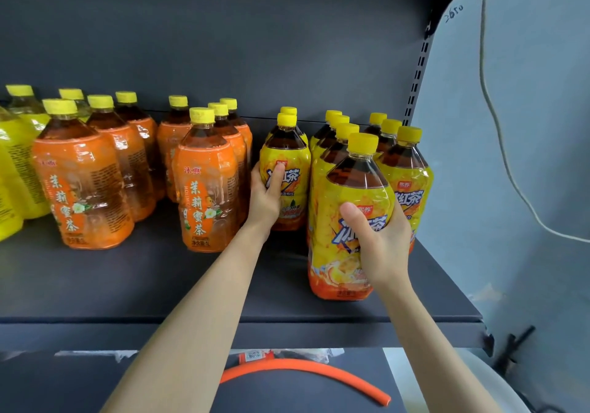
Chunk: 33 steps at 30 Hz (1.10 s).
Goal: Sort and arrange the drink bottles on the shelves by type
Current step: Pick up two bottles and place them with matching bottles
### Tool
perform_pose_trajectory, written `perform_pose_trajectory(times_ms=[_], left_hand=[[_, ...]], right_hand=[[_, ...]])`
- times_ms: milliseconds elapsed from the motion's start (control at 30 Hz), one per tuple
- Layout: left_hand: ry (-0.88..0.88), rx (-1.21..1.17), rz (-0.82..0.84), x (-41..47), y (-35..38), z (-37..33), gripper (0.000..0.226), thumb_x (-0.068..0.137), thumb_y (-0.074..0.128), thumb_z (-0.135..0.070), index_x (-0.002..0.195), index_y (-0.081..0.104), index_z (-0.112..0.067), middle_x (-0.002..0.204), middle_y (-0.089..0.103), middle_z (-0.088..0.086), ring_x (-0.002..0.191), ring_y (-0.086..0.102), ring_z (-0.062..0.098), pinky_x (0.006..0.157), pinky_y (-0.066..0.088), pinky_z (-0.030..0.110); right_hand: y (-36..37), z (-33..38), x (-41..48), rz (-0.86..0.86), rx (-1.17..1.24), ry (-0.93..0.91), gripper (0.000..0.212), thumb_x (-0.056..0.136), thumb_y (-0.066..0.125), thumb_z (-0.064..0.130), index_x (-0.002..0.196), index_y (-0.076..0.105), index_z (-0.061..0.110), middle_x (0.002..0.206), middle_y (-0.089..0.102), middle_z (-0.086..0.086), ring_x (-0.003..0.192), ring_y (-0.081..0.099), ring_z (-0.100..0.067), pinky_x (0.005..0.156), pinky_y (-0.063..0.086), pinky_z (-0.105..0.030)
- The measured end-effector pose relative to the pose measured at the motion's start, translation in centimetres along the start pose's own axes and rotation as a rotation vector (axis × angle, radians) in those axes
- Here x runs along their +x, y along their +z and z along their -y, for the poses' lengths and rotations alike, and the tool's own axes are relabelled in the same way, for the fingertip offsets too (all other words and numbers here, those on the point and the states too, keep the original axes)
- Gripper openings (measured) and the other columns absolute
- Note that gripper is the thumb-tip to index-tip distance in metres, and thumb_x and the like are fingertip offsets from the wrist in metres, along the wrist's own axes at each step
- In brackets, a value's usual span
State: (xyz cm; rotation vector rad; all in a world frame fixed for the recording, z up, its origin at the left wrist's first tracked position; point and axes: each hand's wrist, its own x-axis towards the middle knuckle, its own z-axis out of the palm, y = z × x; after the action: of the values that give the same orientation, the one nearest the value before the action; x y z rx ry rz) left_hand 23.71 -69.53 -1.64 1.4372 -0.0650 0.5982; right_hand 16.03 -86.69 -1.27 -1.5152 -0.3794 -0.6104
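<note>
On the dark grey metal shelf (127, 285), the left hand (266, 197) grips the rear yellow-labelled plastic tea bottle (297, 154) from its left and the right hand (384, 246) grips the front yellow-labelled plastic tea bottle (332, 214) from its right, both bottles upright, caps up.

On the shelf (127, 285) I see the left hand (266, 197) gripping the farther yellow bottle (295, 157), the right hand (383, 243) gripping the nearest yellow bottle (348, 189).

Leftmost yellow bottles (7, 183) are cut off by the picture's edge.
</note>
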Motion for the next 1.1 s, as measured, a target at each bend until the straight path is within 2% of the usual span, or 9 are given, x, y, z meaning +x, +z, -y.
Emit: perform_pose_trajectory(times_ms=[167,267,400,533,633,700,833,933,1100], left_hand=[[-0.051,-0.005,-0.008,1.1,0.1,0.5,0.056,0.097,0.046,-0.035,0.145,0.026,-0.017,0.125,0.053,0.004,0.095,0.056,0.003,0.058,0.047,0.005],[-0.058,-0.016,-0.029,1.4,0.1,0.8,0.054,0.096,0.048,-0.037,0.143,0.028,-0.020,0.130,0.052,0.005,0.110,0.055,0.015,0.069,0.048,0.013],[-0.052,0.002,-0.047,1.8,0.1,1.4,0.057,0.094,0.050,-0.041,0.142,0.030,-0.021,0.134,0.050,0.008,0.118,0.053,0.020,0.087,0.050,0.030],[-0.063,0.043,-0.024,1.3,-0.1,0.8,0.063,0.093,0.050,-0.044,0.145,0.025,-0.019,0.137,0.048,0.008,0.121,0.051,0.021,0.085,0.048,0.024],[-0.084,0.140,0.009,-0.3,-0.6,-0.6,0.077,0.090,0.048,-0.054,0.150,0.014,-0.021,0.150,0.034,0.007,0.135,0.036,0.025,0.108,0.037,0.042],[-0.107,0.190,0.010,-2.5,-0.9,-2.0,0.071,0.094,0.044,-0.049,0.151,0.013,-0.021,0.152,0.029,0.000,0.137,0.031,0.017,0.109,0.030,0.032],[0.002,0.171,0.062,-8.2,-1.8,-4.2,0.045,0.099,0.036,-0.038,0.140,0.039,-0.019,0.131,0.045,-0.012,0.121,0.039,-0.001,0.092,0.032,0.007],[0.095,0.101,0.105,-10.4,-2.3,-4.8,0.044,0.097,0.033,-0.039,0.135,0.043,-0.022,0.131,0.051,-0.011,0.122,0.045,-0.004,0.102,0.037,0.016],[0.140,0.004,0.165,-12.0,-1.9,-5.7,0.043,0.097,0.027,-0.033,0.138,0.033,-0.023,0.123,0.051,-0.018,0.107,0.053,-0.013,0.082,0.044,0.008]], right_hand=[[0.0,-0.1,0.0,-0.011,-0.004,-0.007,0.067,0.059,0.071,0.058,0.108,0.062,0.013,0.086,0.074,0.014,0.083,0.071,-0.007,0.067,0.054,-0.017],[0.0,-0.1,0.1,-0.011,-0.012,-0.003,0.065,0.059,0.071,0.058,0.107,0.062,0.015,0.086,0.074,0.014,0.084,0.071,-0.007,0.069,0.055,-0.018],[0.1,-0.2,0.0,-0.017,-0.017,0.007,0.059,0.059,0.070,0.057,0.104,0.062,0.019,0.086,0.073,0.017,0.083,0.071,-0.006,0.067,0.053,-0.015],[0.1,-0.1,0.1,-0.017,-0.019,0.002,0.066,0.058,0.069,0.058,0.107,0.061,0.014,0.082,0.072,0.018,0.081,0.069,-0.001,0.065,0.051,-0.011],[0.0,-0.1,0.0,-0.012,-0.003,-0.003,0.069,0.057,0.068,0.059,0.108,0.061,0.012,0.082,0.071,0.017,0.079,0.068,0.003,0.064,0.049,-0.007],[0.1,0.1,-0.1,-0.009,0.001,-0.006,0.071,0.056,0.068,0.060,0.109,0.061,0.012,0.084,0.070,0.015,0.079,0.067,0.004,0.063,0.048,-0.006],[0.3,0.8,-0.5,0.000,0.019,-0.014,0.075,0.056,0.071,0.056,0.116,0.051,0.015,0.086,0.064,0.018,0.077,0.063,0.015,0.062,0.045,-0.002],[1.0,1.1,-1.1,-0.004,0.037,-0.009,0.081,0.056,0.069,0.058,0.120,0.040,0.017,0.087,0.062,0.017,0.077,0.063,0.014,0.064,0.046,-0.004],[3.8,1.2,-2.2,0.069,0.085,0.018,0.065,0.073,0.062,0.055,0.121,0.038,0.018,0.096,0.062,0.013,0.082,0.061,0.013,0.068,0.045,-0.005]])
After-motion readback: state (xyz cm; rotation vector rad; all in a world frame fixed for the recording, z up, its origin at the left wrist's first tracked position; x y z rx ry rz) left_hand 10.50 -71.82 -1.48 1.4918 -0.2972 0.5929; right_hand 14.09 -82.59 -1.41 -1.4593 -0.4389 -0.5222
